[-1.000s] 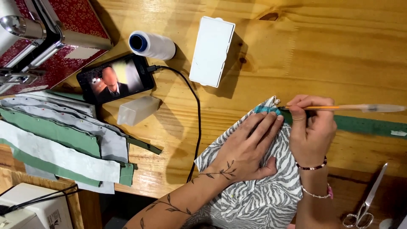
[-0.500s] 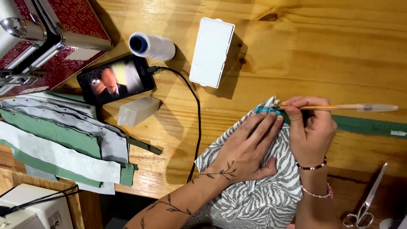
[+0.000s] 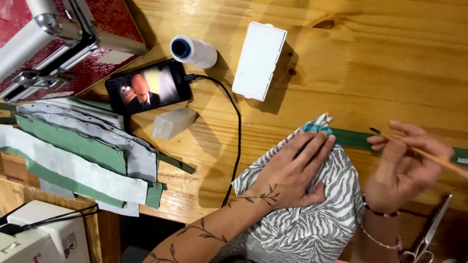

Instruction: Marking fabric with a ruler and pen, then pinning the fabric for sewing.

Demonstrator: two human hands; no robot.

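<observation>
A piece of zebra-striped cloth [image 3: 312,219] lies on the wooden desk [image 3: 380,63] near its lower edge, its upper corner reaching a long green ruler [image 3: 353,139] that runs to the right. The left hand [image 3: 292,170] rests flat on the cloth, fingers [image 3: 317,146] stretched out and released, their tips close to the teal trim at that corner. The right hand [image 3: 404,165] hovers just beside the cloth, over the ruler; it is blurred, but its fingers are pinched around a thin wooden stick [image 3: 429,156] that points left with a dark tip. Beaded bracelets [image 3: 380,212] circle the right wrist.

A pair of scissors [image 3: 429,236] lies at the lower right, near the right wrist. A black cable [image 3: 236,141] runs past the cloth's left edge up to a phone [image 3: 146,90] lying on the desk with its screen lit. Just beside the phone sit a small translucent block [image 3: 173,122] and a spool of white thread [image 3: 193,51] on its side. A white rectangular box [image 3: 258,61] lies right of the spool. To the left, a stack of green and grey strips [image 3: 73,156] overhangs the desk edge. A red case with metal edging [image 3: 53,44] fills the upper left corner, and a white machine [image 3: 44,234] shows at the lower left.
</observation>
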